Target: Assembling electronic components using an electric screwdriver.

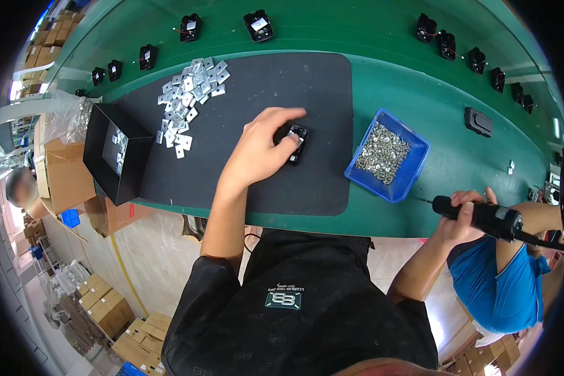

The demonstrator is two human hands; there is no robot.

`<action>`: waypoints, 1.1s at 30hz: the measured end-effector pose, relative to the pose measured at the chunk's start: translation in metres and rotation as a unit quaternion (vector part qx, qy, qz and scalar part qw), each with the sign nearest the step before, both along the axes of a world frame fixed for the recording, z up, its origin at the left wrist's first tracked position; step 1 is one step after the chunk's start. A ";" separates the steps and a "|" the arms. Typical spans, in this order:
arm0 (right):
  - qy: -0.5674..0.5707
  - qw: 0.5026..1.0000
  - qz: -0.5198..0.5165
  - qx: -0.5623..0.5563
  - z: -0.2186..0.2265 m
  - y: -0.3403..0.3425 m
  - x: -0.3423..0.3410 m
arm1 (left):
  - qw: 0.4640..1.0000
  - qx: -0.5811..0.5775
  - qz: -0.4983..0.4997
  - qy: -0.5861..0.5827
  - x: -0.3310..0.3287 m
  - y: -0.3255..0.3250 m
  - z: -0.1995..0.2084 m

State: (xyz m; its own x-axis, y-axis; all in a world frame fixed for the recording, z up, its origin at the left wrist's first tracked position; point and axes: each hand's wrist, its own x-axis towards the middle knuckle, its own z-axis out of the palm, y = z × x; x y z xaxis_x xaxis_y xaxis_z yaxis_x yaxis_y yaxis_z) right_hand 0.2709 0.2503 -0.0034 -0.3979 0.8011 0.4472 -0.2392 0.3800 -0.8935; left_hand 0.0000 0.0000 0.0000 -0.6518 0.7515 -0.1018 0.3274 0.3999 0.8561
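My left hand [257,147] is over the black mat [263,194]. Its thumb presses on a small black plastic housing [299,145] that shows some metal inside, and its index finger stretches past the housing's far end. The fingers partly cover the housing. Off the bench's near edge at the right, my right hand [462,219] is wrapped round a black electric screwdriver [485,216], its bit pointing left. Between the hands stands a blue tray [413,178] of small screws [382,153]. Loose square metal plates [191,91] with holes lie heaped at the mat's far left.
At the left, a black box [100,150] holds several plates, beside a cardboard box [74,169]. Black housings with wires [259,25] line the green surface beyond the bench. A dark case [478,121] lies right of the tray. Another person in blue [501,282] sits close at the right.
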 end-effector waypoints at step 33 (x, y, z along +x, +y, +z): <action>0.140 0.984 0.112 0.002 0.019 -0.054 -0.087 | 0.827 0.398 -0.331 0.217 0.035 -0.035 0.114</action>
